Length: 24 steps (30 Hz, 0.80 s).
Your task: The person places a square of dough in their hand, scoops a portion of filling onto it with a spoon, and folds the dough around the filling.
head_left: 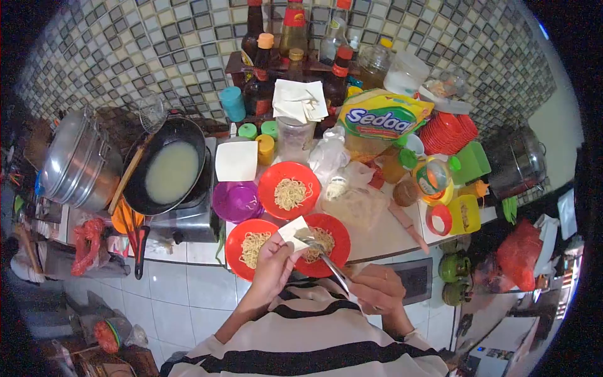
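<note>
My left hand (pixel 273 262) pinches a small white square wrapper (pixel 290 230) above the front red plates. My right hand (pixel 378 289) grips the handle of a metal spoon (pixel 335 272), its tip resting at the wrapper; the filling, if any, is too small to make out. Below my hands, noodles lie on the front left red plate (pixel 233 242) and the front right red plate (pixel 340 232). Behind them is another red plate (pixel 271 182) with noodles. More white squares lie in a pile (pixel 237 161) and on top of a clear container (pixel 299 99).
At left, a black wok (pixel 137 164) of pale liquid sits on the stove beside a steel steamer pot (pixel 85 157). A purple bowl (pixel 223 204) stands beside the plates. Bottles (pixel 293 28) line the wall. A knife (pixel 408 227) lies at the right counter edge.
</note>
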Tool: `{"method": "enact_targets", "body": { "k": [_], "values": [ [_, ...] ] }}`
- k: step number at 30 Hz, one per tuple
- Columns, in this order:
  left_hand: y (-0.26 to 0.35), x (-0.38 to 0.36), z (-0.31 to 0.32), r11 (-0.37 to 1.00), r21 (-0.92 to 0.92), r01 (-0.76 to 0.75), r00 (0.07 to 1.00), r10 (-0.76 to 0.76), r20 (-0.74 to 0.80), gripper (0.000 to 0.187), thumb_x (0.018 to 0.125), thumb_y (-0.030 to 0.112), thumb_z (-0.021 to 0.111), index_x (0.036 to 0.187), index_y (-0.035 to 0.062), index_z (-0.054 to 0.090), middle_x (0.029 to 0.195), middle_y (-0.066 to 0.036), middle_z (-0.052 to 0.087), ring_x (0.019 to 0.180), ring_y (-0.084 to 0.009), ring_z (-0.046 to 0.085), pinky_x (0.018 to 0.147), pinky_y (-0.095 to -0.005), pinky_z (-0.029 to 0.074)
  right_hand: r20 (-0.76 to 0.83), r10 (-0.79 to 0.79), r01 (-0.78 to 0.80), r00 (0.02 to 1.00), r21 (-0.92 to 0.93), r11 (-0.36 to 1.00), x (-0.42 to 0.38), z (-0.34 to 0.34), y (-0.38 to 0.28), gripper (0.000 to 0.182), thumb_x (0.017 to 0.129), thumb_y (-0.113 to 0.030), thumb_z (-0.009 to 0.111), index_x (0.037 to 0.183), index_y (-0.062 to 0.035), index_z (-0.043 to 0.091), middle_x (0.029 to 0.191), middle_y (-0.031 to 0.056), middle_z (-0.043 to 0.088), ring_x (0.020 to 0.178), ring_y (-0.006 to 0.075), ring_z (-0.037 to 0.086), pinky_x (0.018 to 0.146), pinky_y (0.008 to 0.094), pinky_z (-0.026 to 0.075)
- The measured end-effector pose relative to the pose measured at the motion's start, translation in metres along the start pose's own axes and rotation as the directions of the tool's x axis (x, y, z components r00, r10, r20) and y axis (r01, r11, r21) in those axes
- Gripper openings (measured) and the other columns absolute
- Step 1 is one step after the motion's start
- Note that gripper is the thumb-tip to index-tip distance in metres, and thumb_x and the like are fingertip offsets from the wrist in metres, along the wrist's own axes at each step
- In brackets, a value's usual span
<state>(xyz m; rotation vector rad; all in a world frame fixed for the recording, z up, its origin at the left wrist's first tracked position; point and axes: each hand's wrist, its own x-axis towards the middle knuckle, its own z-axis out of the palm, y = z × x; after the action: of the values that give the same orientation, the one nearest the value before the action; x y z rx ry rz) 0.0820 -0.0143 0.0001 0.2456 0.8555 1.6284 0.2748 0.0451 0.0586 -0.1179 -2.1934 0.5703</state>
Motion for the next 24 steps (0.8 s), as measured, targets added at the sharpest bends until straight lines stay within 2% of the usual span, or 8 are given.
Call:
{"method": "enact_targets", "body": {
  "k": [6, 8, 9, 11, 14, 18, 20, 24],
  "values": [
    [0.004, -0.003, -0.008, 0.999, -0.027, -0.046, 0.999, 0.046, -0.02, 0.038, 0.078, -0.009, 0.036, 0.116, -0.0084, 0.039, 0.115, -0.018, 0.048, 0.107, -0.0235, 0.05, 0.093, -0.0308, 0.042, -0.26, 0.124, -0.125, 0.958, 0.013, 0.992, -0.012, 0.001, 0.002, 0.017, 0.079, -0.023, 0.058, 0.083, -0.0059, 0.059, 0.077, 0.0092, 0.061, 0.059, 0.0227, 0.057, 0.05, 0.0342, 0.046],
    [0.005, -0.003, -0.009, 0.996, -0.064, -0.059, 0.998, 0.058, -0.016, 0.037, 0.081, -0.009, 0.035, 0.118, -0.009, 0.037, 0.116, -0.018, 0.048, 0.106, -0.0239, 0.051, 0.092, -0.0307, 0.043, -0.527, 0.304, -0.163, 0.793, 0.298, 0.941, -0.015, 0.008, 0.009, 0.025, 0.089, -0.025, 0.045, 0.088, -0.0013, 0.051, 0.072, 0.0052, 0.053, 0.054, 0.0154, 0.048, 0.045, 0.0257, 0.042],
    [0.006, -0.002, -0.009, 0.996, -0.063, -0.063, 0.998, 0.062, -0.016, 0.037, 0.081, -0.009, 0.035, 0.118, -0.009, 0.037, 0.116, -0.018, 0.048, 0.106, -0.0239, 0.051, 0.092, -0.0307, 0.043, -0.528, 0.301, -0.159, 0.794, 0.298, 0.941, -0.013, 0.011, 0.012, 0.025, 0.089, -0.025, 0.045, 0.088, -0.0013, 0.051, 0.072, 0.0052, 0.053, 0.054, 0.0154, 0.048, 0.045, 0.0257, 0.042],
    [0.006, -0.003, -0.009, 0.996, -0.061, -0.063, 0.997, 0.06, -0.047, 0.039, 0.078, -0.01, 0.035, 0.116, -0.0094, 0.038, 0.116, -0.019, 0.047, 0.108, -0.0253, 0.049, 0.095, -0.0329, 0.04, -0.676, 0.679, -0.361, 0.285, 0.581, 0.73, -0.009, 0.016, 0.02, 0.023, 0.09, -0.024, 0.044, 0.095, -0.002, 0.048, 0.069, 0.0024, 0.048, 0.056, 0.0122, 0.043, 0.05, 0.0239, 0.039],
    [0.001, -0.001, -0.014, 0.993, -0.063, -0.101, 0.995, 0.1, -0.014, 0.04, 0.077, -0.01, 0.035, 0.117, -0.0094, 0.037, 0.117, -0.019, 0.047, 0.109, -0.0252, 0.049, 0.095, -0.033, 0.04, -0.548, 0.821, -0.355, 0.16, 0.744, 0.566, -0.032, 0.012, 0.048, 0.023, 0.09, -0.024, 0.046, 0.095, -0.0021, 0.049, 0.07, 0.0024, 0.048, 0.062, 0.0104, 0.044, 0.056, 0.0217, 0.038],
    [0.001, -0.005, -0.008, 0.993, -0.098, -0.072, 0.997, 0.069, -0.033, 0.038, 0.08, -0.008, 0.037, 0.118, -0.0084, 0.037, 0.116, -0.017, 0.047, 0.107, -0.0238, 0.05, 0.092, -0.0309, 0.043, -0.531, 0.838, -0.53, 0.121, 0.68, 0.507, -0.085, 0.024, 0.094, 0.024, 0.09, -0.026, 0.045, 0.098, -0.0036, 0.049, 0.069, 0.003, 0.05, 0.061, 0.0106, 0.048, 0.057, 0.024, 0.039],
    [-0.002, -0.004, -0.011, 0.985, -0.132, -0.11, 0.992, 0.118, 0.052, 0.039, 0.081, -0.004, 0.039, 0.119, -0.0063, 0.036, 0.118, -0.016, 0.046, 0.109, -0.0237, 0.048, 0.092, -0.0321, 0.042, -0.366, 0.919, -0.588, 0.147, 0.715, 0.379, -0.105, 0.03, 0.104, 0.026, 0.09, -0.025, 0.045, 0.104, -0.0032, 0.046, 0.079, 0.0039, 0.05, 0.065, 0.0103, 0.047, 0.059, 0.0241, 0.04],
    [0.004, -0.008, 0.0, 0.967, -0.227, -0.116, 0.988, 0.136, 0.073, 0.038, 0.083, 0.004, 0.04, 0.12, -0.0036, 0.036, 0.12, -0.016, 0.044, 0.112, -0.0252, 0.045, 0.095, -0.0358, 0.038, -0.481, 0.873, -0.778, 0.079, 0.518, 0.356, -0.105, 0.029, 0.089, 0.035, 0.088, -0.028, 0.048, 0.111, -0.0026, 0.041, 0.095, 0.0083, 0.048, 0.08, 0.0132, 0.048, 0.069, 0.0266, 0.041]
  ]
}}
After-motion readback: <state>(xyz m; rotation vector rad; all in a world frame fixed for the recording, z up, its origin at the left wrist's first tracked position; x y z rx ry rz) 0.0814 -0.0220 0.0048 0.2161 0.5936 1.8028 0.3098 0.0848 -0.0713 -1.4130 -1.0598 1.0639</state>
